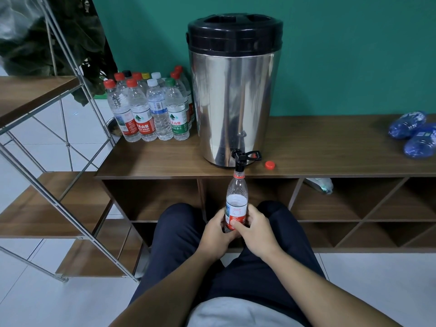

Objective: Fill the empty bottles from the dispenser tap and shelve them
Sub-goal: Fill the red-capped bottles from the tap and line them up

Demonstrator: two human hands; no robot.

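- Two of the capped bottles (151,109) standing at the back left of the surface (165,159) show Chinese characters; one red label also reads "SPRING", while a green-and-white label beside it carries characters only. The smaller print is too fine to read.
- Your bottle (236,204) wears a red-and-white label with a small printed box; its text is not legible.
- Your left hand (215,232) wraps the lower part of the bottle from the left, fingers curled round it.
- Your right hand (253,228) grips the same spot from the right, thumb pressed across the red part of the label.
- You hold the bottle upright, below the front edge of the surface, its open neck right under the black tap (240,161) of the steel dispenser (233,95).
- Clear plastic, red neck ring, no cap; water stands about halfway up, near the label's top.
- One loose red cap (269,165) lies on the surface just right of the tap.
- Two blue bottles (415,133) lie on their sides at the far right.
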